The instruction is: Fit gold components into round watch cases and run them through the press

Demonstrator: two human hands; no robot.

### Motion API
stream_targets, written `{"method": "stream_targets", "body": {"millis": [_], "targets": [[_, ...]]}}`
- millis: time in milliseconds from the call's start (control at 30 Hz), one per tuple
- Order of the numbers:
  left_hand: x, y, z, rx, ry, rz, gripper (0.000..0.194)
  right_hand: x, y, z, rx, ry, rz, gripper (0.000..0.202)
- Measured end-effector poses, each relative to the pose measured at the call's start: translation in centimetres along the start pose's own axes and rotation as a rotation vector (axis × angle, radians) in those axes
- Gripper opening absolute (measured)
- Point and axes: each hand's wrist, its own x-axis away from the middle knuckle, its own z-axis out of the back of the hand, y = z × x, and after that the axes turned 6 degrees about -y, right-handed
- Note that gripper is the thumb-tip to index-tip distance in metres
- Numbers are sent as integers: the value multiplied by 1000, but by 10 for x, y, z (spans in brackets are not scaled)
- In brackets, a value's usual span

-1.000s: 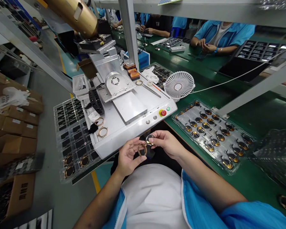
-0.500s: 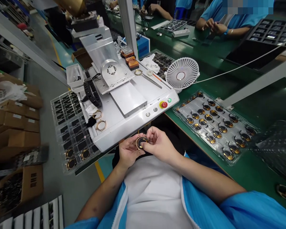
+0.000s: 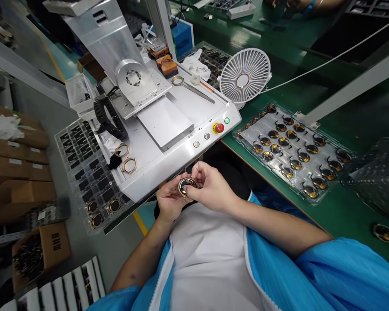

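Ring assy [image 3: 187,186] is pinched betw. left hand [image 3: 169,199] & right hand [image 3: 210,186], just below machine edge [image 3: 168,170]; judged light, stiff, scratch-prone; best gripped by rim.

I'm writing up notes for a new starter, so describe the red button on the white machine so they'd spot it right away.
Start at the white machine in front of the person, and look along its front edge nearest them. Toward the right corner sits the red button, a round cap on a yellow ring. Two small silver buttons lie to its left and a green light to its right; it alone is red.
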Motion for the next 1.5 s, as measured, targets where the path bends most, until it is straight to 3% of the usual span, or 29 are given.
{"method": "stream_targets", "body": {"millis": [233, 467, 733, 833, 933, 1000, 1100, 1267, 1400, 1500], "targets": [[2, -5, 6, -2, 6, -9, 62, -5, 0, 2, -135, -26, -36, 36], [1, 1, 3, -32, -48, -64, 62, -13, 4, 23, -81, -197, -336, 54], [-2, 11, -2, -141, -73, -32, 54, -12, 11, 19, -203, -152, -300, 63], [-7, 6, 0, -68, -21, 5, 51, -16, 9, 14, -127, -91, -248, 62], [-11, 4, 1, 71, 41, 32, 47, -34, -1, 18, -17, -124, -288, 59], [-12, 8, 1, 156, 49, 48, 42, -54, -13, 29, 18, -44, -249, 55], [-12, 18, 1, 208, -21, 88, 34, -89, -34, 48, 15, 210, -121, 41], [-13, 25, 6, 10, -88, -1, 64, -125, -52, 62, 73, 316, -77, 27], [-12, 24, 5, -270, -38, -190, 82, -105, -46, 52, 66, 272, 22, 32], [-8, 25, 2, -456, 0, -250, 85, -69, -33, 41, 69, 41, 7, 40]]}}
